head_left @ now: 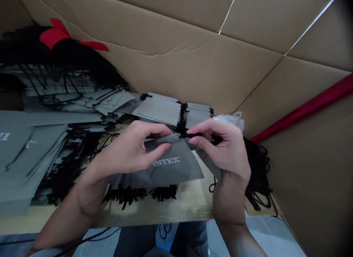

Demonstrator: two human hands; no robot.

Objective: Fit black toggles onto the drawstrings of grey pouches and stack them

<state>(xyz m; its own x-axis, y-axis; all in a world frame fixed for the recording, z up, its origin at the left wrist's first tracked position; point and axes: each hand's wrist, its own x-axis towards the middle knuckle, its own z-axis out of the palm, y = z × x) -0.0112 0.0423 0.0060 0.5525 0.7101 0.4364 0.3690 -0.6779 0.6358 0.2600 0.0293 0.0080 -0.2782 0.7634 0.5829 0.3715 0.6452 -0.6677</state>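
Note:
Between my hands is a grey fabric bag (190, 165) printed with white letters that read "INTEX". My left hand (146, 144) pinches its rolled upper edge between thumb and fingers. Just to the right, my right hand (220, 141) is closed on a black cord (189, 135) where it meets the end of that edge. Whether the cord runs inside the edge is hidden. Below my left hand, a pile of grey bags with black cord ends (127, 194) lies on the table.
Stacks of grey bags (162, 106) line the cardboard wall (171, 36), with more at left (22, 157). Black cords (82, 62) tied with a red strip (55, 34) lie at back left. Another cord bundle (256, 172) sits at right, near clear plastic (231, 119).

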